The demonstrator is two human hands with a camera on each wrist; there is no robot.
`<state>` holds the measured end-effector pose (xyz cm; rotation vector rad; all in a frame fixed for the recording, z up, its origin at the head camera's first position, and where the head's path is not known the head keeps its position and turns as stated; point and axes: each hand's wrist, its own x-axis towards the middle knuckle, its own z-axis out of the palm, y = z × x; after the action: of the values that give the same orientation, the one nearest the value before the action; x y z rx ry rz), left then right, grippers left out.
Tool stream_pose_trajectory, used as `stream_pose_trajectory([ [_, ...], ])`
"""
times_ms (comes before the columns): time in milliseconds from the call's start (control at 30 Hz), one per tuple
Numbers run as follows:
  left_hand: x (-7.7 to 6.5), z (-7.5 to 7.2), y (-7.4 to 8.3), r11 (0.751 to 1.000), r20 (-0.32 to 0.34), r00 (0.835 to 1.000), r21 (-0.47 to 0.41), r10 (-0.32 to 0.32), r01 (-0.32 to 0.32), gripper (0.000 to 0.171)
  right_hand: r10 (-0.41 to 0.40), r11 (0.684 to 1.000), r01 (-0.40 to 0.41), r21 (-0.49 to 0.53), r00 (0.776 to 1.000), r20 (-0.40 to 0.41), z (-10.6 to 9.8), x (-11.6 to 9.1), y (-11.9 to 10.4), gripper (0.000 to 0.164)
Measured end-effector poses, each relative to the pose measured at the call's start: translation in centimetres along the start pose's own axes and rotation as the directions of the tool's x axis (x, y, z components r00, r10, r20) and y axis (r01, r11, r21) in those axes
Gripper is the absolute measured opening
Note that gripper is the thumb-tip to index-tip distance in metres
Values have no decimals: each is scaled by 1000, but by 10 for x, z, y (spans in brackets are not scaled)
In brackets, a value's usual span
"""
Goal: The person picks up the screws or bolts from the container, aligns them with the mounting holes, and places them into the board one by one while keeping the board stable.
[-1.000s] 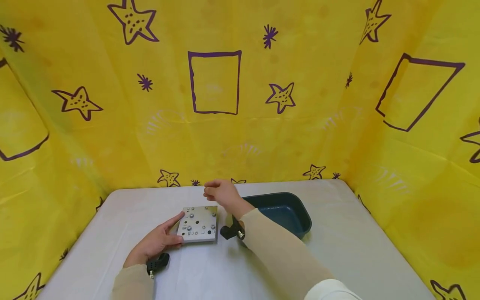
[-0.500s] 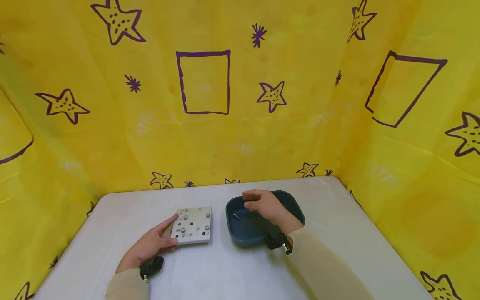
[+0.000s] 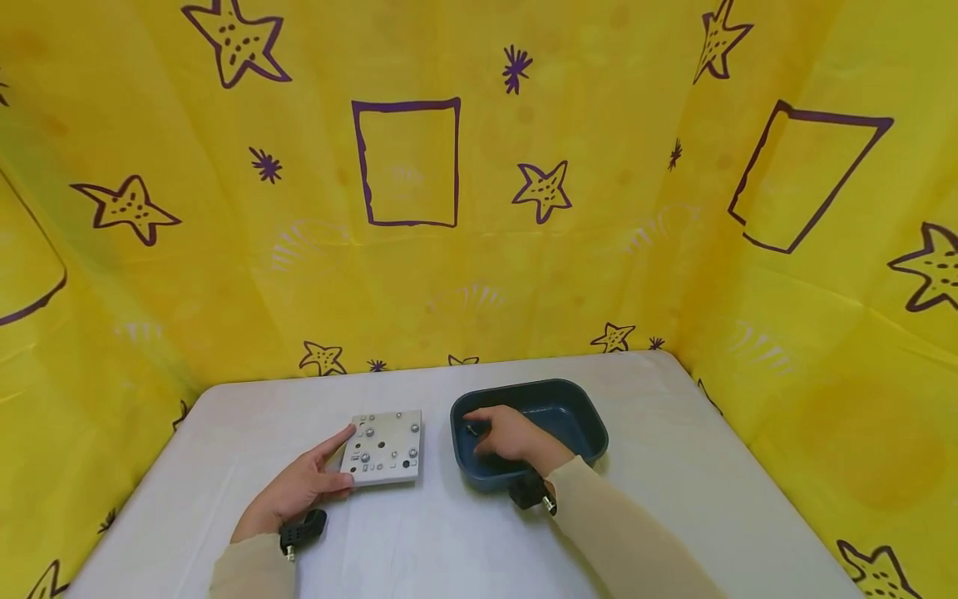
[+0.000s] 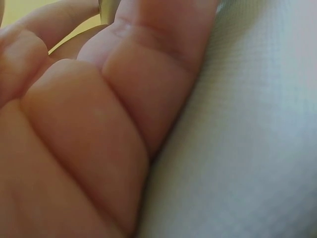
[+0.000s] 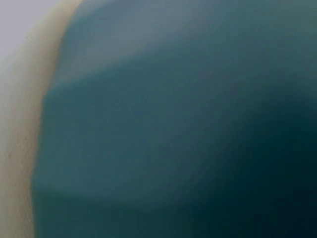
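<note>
A pale square plate (image 3: pixel 392 453) with several bolts and holes lies left of centre in the head view. My left hand (image 3: pixel 295 487) grips its left side, thumb at the near corner and a finger along the far part of the edge. In the left wrist view that hand's palm and fingers (image 4: pixel 99 119) fill most of the picture. My right hand (image 3: pixel 516 437) is down inside the dark blue tray (image 3: pixel 561 416), thumb and index finger apart around a small metal screw (image 3: pixel 471 430). The right wrist view shows mostly the blurred tray wall (image 5: pixel 124 129).
A white cloth covers the table (image 3: pixel 419 549). Yellow curtains (image 3: pixel 314 274) with drawn stars stand behind it and on both sides. The tray's raised rim rings my right hand, a short gap right of the plate.
My right hand has moved from beyond the plate to the right over the tray, then down into it beside the screw. My left hand keeps holding the plate; the head view has shifted slightly.
</note>
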<state>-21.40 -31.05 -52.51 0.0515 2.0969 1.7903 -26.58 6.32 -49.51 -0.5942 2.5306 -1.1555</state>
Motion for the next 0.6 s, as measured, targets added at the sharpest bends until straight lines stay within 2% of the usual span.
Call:
stream_pose_trajectory([
  [167, 1, -1, -1, 1000, -1, 1000, 1, -4, 4, 97, 9, 987, -5, -158, 1000, 27, 5, 5, 0, 58],
  [267, 1, -2, -1, 1000, 5, 1000, -4, -1, 1, 97, -30, 973, 36, -226, 999, 32, 5, 6, 0, 54],
  [400, 1, -2, -2, 1000, 14, 1000, -7, 5, -5, 96, -54, 962, 60, -266, 998, 29, 6, 7, 1, 47],
  [600, 0, -1, 0, 1000, 5, 1000, 18, 2, -2, 95, -42, 955, 35, -295, 999, -16, 7, 8, 5, 38],
])
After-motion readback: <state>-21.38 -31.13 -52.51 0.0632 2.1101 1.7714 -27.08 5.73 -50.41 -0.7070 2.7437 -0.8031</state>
